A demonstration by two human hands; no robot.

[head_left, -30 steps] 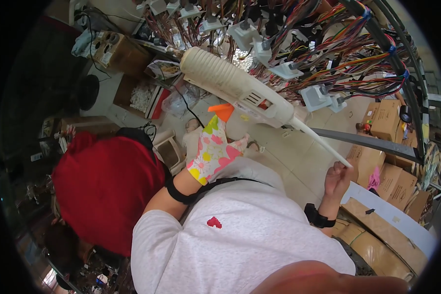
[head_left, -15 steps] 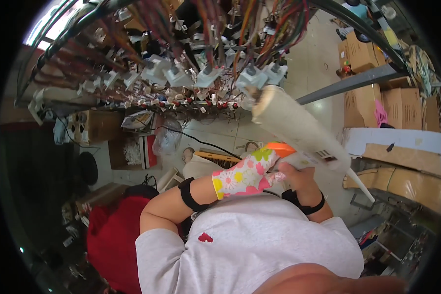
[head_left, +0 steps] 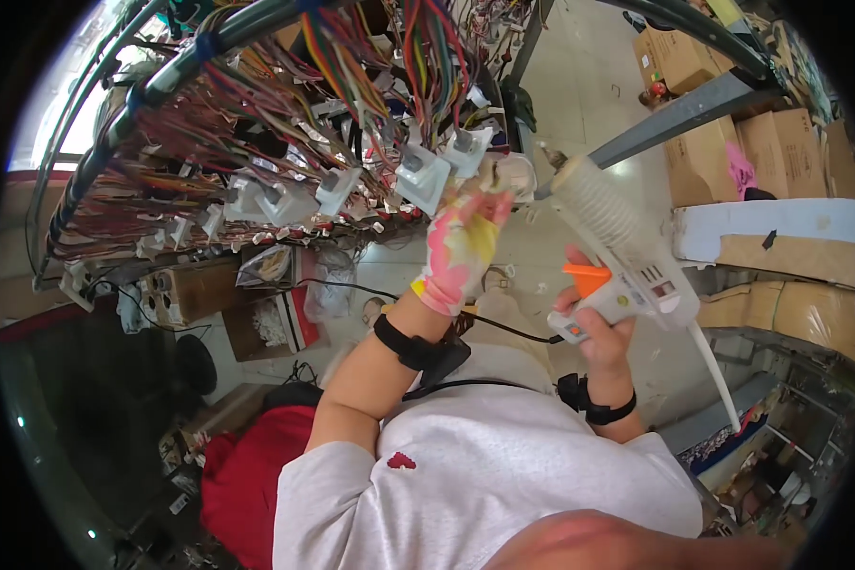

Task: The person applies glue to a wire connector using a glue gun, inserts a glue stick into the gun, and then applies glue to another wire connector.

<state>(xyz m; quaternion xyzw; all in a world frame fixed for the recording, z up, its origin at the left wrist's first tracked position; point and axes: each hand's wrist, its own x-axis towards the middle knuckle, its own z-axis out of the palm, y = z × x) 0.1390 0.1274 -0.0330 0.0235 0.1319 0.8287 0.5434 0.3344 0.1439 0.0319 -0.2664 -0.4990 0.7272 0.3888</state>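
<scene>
My right hand (head_left: 598, 328) grips a white hot glue gun (head_left: 627, 247) by its handle, fingers around it near the orange trigger (head_left: 589, 278). The gun's nozzle points up and to the left, and a white glue stick (head_left: 719, 385) sticks out of its rear. My left hand (head_left: 458, 249), in a flowered glove with bare fingertips, is raised to the wire rack. Its fingers close on a white plastic connector (head_left: 515, 177) at the right end of a row. The nozzle is just right of that connector, apart from it. More white connectors (head_left: 420, 176) with coloured wires hang to the left.
A dark metal frame (head_left: 152, 100) carries bundled wires (head_left: 351, 66) across the upper left. A grey bar (head_left: 684, 133) slants at the right, before cardboard boxes (head_left: 779, 147). A black cord (head_left: 399, 294) runs to the gun's handle. A red cloth (head_left: 247, 489) lies at lower left.
My left hand has left its place beside the gun and moved up to the connector. The gun has shifted slightly right and turned more upright in my right hand. The view has also shifted.
</scene>
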